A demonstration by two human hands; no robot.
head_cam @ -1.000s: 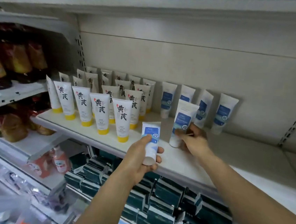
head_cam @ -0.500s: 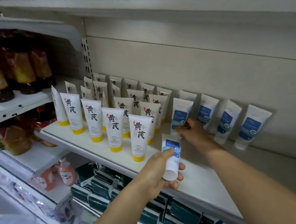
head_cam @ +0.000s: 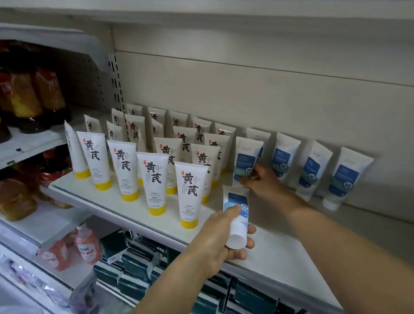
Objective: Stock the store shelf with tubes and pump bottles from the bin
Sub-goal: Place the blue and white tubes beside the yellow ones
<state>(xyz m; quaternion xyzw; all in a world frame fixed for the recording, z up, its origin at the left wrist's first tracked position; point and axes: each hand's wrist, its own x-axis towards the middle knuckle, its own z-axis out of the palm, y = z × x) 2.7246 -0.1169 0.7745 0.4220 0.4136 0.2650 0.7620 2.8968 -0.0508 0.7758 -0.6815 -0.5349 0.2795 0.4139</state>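
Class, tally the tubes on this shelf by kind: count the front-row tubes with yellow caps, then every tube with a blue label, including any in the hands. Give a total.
Front-row yellow-cap tubes: 5
Blue-label tubes: 6, including one in the left hand and one gripped by the right hand
Total: 11

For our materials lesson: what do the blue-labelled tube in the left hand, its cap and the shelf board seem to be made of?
Blue-labelled tube: probably soft plastic with a matte white finish and a printed label; its top end is flattened into a seam. Its cap: likely harder plastic, smooth, plain white and round. Shelf board: looks like painted metal, with an even white surface and a thin front edge, though coated board cannot be ruled out.
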